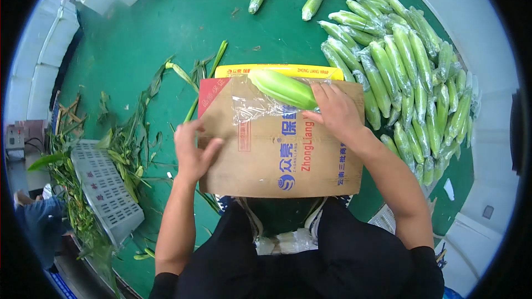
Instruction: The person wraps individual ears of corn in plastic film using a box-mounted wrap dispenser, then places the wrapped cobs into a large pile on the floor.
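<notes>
A cardboard box [266, 153] printed with writing lies before me, and a yellow cling-wrap box [291, 68] shows along its far edge. On the cardboard, an ear of corn in its green husk [286, 89] rests at a slant over a sheet of clear plastic film [249, 106]. My right hand [336, 110] holds the near right end of the corn, fingers over its top and thumb below. At the cardboard's left edge is my left hand [193, 149], its thumb and fingers apart, holding nothing.
Many film-wrapped corn ears [395, 62] are heaped at the right, with a few strewn at the far side of the green floor [166, 20]. A perforated plastic crate [106, 191] and loose husk leaves [133, 145] lie left. Part of another person [41, 220] shows at the left rim.
</notes>
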